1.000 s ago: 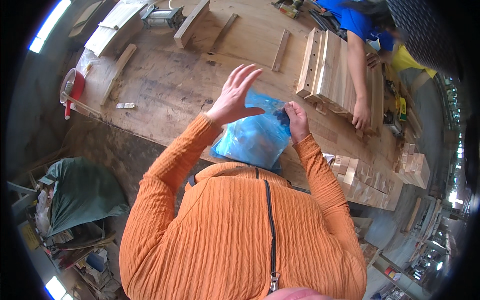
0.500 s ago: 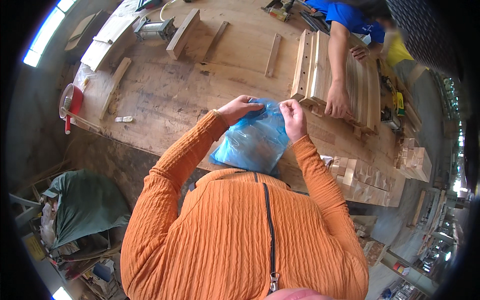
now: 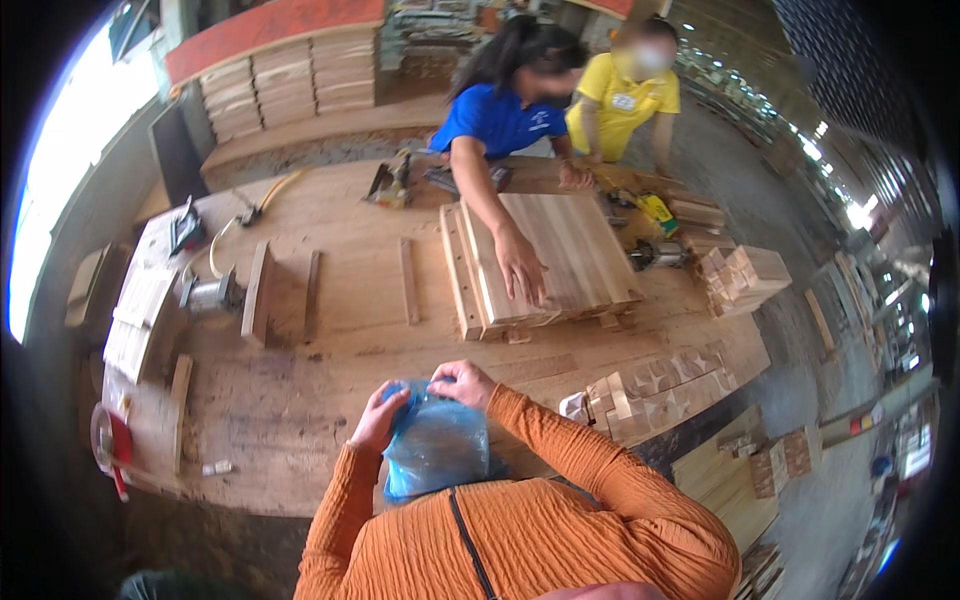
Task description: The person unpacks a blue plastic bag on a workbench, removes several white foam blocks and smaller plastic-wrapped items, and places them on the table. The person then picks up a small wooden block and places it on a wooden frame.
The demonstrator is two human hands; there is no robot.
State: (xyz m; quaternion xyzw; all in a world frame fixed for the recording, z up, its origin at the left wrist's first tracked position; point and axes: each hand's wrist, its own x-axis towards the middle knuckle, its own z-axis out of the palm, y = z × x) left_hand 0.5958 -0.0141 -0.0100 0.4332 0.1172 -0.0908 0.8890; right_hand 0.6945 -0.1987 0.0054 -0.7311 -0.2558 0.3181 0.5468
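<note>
At table edge (image 3: 270, 490): two hands (image 3: 376, 418) gripping one blue bag (image 3: 437, 450).

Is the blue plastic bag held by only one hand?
No, the left hand and right hand both hold the blue plastic bag near its top.

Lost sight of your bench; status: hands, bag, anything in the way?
Left hand, right hand: both gripping upper edge of blue plastic bag. Bag at near side of table, contents unclear. Co-worker's hand on wooden panel, clear of bag.
</note>
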